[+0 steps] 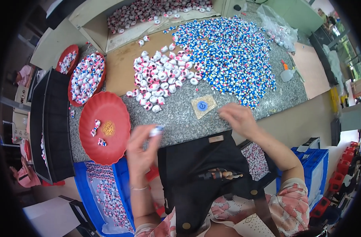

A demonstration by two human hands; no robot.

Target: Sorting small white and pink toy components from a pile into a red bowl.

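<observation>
My left hand (141,152) is raised in front of the counter edge, beside the red tray. Its thumb and fingers close on a small white figure head (156,129) with some blue, blurred by motion. My right hand (240,120) hovers over the counter's front edge, fingertips pinched together; whatever may be between them is too small to make out. Just left of those fingertips, a round blue dish (202,106) sits on a tan square pad (197,113). The scalloped red tray (105,100) holds a few small white, blue and pink assembled figures (95,128).
Round white-and-pink heads (160,77) lie heaped mid-counter, beside a wide pile of small blue-and-white pieces (232,55). A fuller red tray (72,93) stands left. An orange-tipped bottle (287,74) lies right. Blue crates (121,189) with parts stand below the counter.
</observation>
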